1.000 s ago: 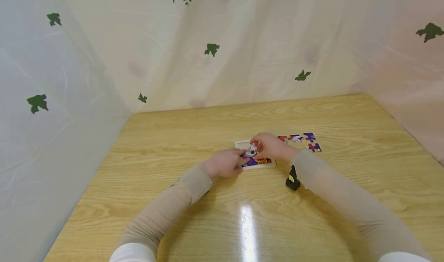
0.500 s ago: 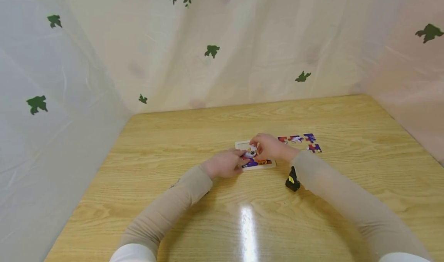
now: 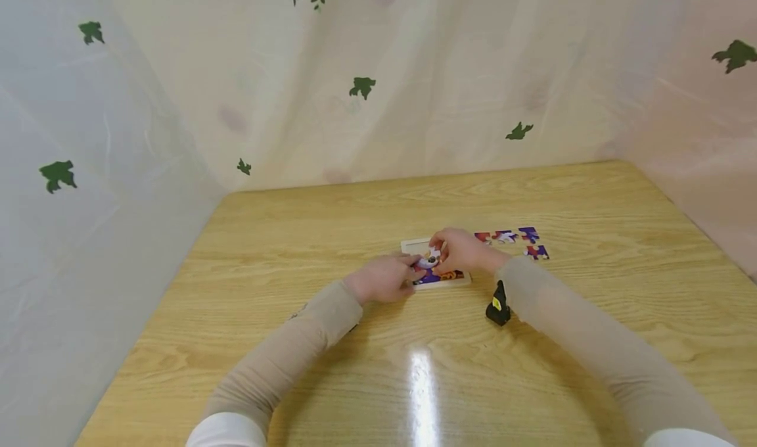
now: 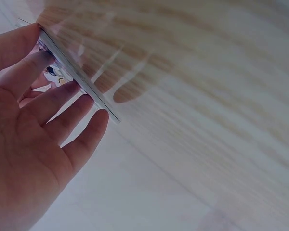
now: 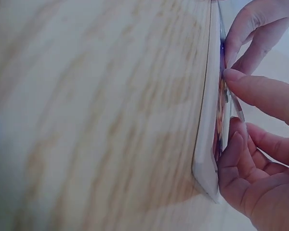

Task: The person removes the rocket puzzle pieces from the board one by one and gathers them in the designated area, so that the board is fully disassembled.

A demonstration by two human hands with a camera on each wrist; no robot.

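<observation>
A white-rimmed jigsaw tray (image 3: 408, 244) lies on the table, its lower part filled with purple and orange pieces. My right hand (image 3: 464, 250) is over the tray's right side and pinches a white puzzle piece (image 3: 434, 255). In the right wrist view this piece (image 5: 238, 107) stands tilted between thumb and fingers, above the tray's rim (image 5: 204, 144). My left hand (image 3: 384, 278) rests at the tray's left side. Its fairly straight fingers touch the tray and pieces, and some fingertips meet the tray's edge (image 4: 84, 86) in the left wrist view. Both hands hide much of the picture.
Several loose jigsaw pieces (image 3: 505, 236) lie right of the tray, behind the right forearm; another piece (image 3: 536, 252) sits nearer. A black device (image 3: 499, 305) with a yellow mark hangs under the right wrist. Pale curtains (image 3: 414, 125) with green leaf shapes surround the wooden table (image 3: 296, 230).
My right hand has shifted very slightly to the right with the white piece. The left hand and the tray look the same.
</observation>
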